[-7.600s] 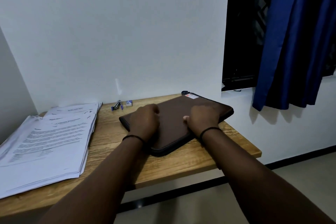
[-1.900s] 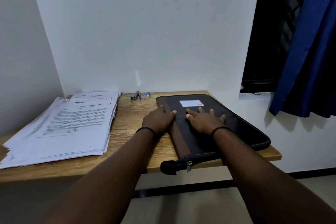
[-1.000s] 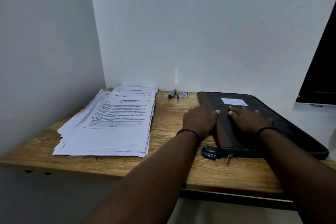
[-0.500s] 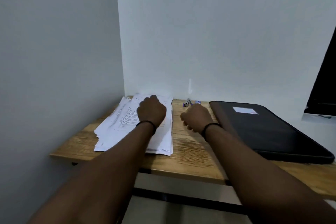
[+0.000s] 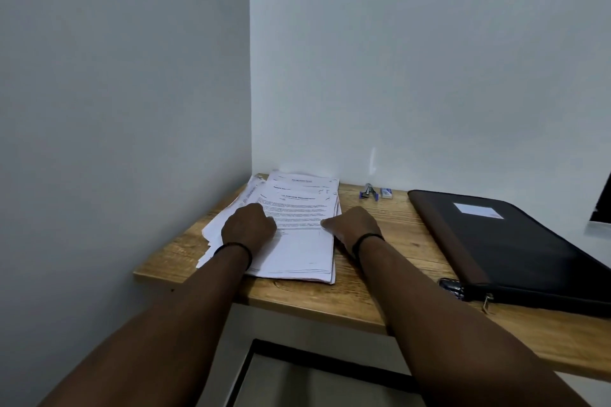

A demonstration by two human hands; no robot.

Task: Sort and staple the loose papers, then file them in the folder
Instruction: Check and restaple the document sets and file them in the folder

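Hands [image 5: 248, 225] on papers [image 5: 299, 228], white, printed, unevenly stacked

1. White papers [image 5: 297, 241] carrying dark printed lines are lying on a tan wood-grain desk [image 5: 380, 301].
2. A black folder [image 5: 515, 248] is showing a brown spine strip and a white label [image 5: 478, 210].
3. A blue-and-silver stapler [image 5: 368, 191] is sitting at the far edge.

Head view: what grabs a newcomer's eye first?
The untidy stack of papers in the desk's left corner against the wall, with the left hand resting on it and the right hand at its right edge. Next, the dark zipped folder lying flat on the right of the wooden desk. Small extras sit by the back wall: a stapler and a staple box.
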